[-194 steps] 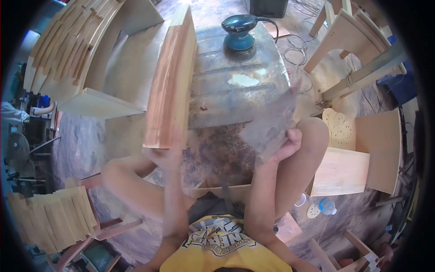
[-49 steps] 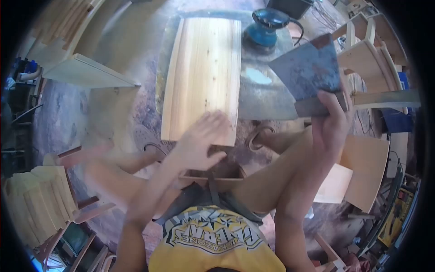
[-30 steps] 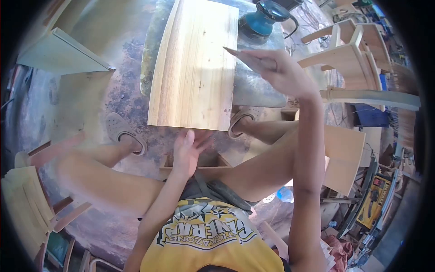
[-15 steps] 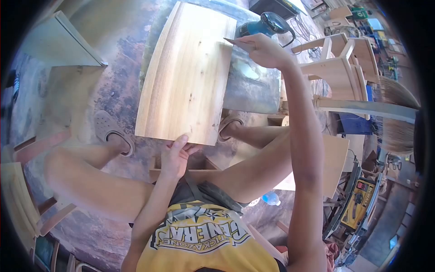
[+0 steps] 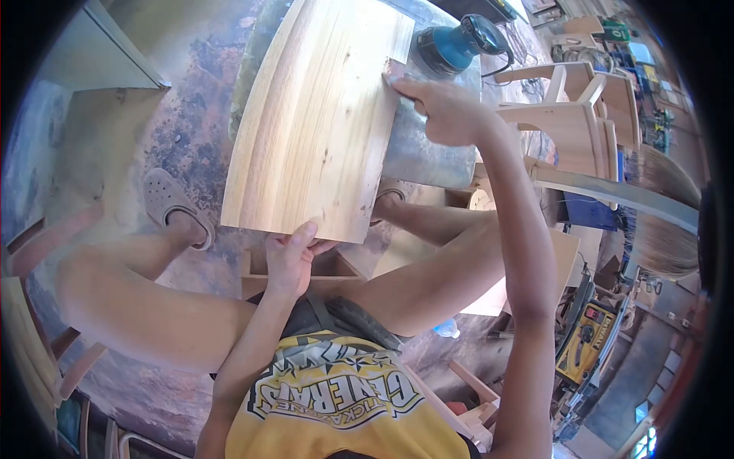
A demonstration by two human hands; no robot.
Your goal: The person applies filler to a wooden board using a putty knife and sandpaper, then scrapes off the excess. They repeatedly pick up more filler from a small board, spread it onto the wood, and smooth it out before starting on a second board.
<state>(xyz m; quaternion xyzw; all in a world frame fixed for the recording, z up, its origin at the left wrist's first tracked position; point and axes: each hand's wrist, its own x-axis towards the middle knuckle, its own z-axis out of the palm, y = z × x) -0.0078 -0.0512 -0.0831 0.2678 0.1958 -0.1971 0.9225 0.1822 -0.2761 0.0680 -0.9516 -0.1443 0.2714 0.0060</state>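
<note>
A wide pale wooden board (image 5: 306, 130) with brown grain lies on a worn grey-topped surface (image 5: 428, 157), its near end towards me. My left hand (image 5: 292, 260) is closed on that near end, thumb on top and fingers underneath. At the board's right long edge, my right hand (image 5: 443, 111) pinches a small brownish-pink piece of sandpaper (image 5: 394, 71) against the wood, index finger stretched along it. Most of the sandpaper is hidden by the fingers. Just beyond that hand stands a blue-and-black power sander (image 5: 451, 47).
Wooden chair frames (image 5: 569, 103) stand to the right. A yellow DeWalt machine (image 5: 587, 343) is at lower right, and a plastic bottle (image 5: 446, 328) lies on the floor. Between my legs is an open wooden box (image 5: 329, 283); a pale panel (image 5: 107, 46) stands upper left.
My right hand has moved slightly towards me and now presses the sandpaper on the board's edge. My left hand keeps its hold. The view has shifted a little.
</note>
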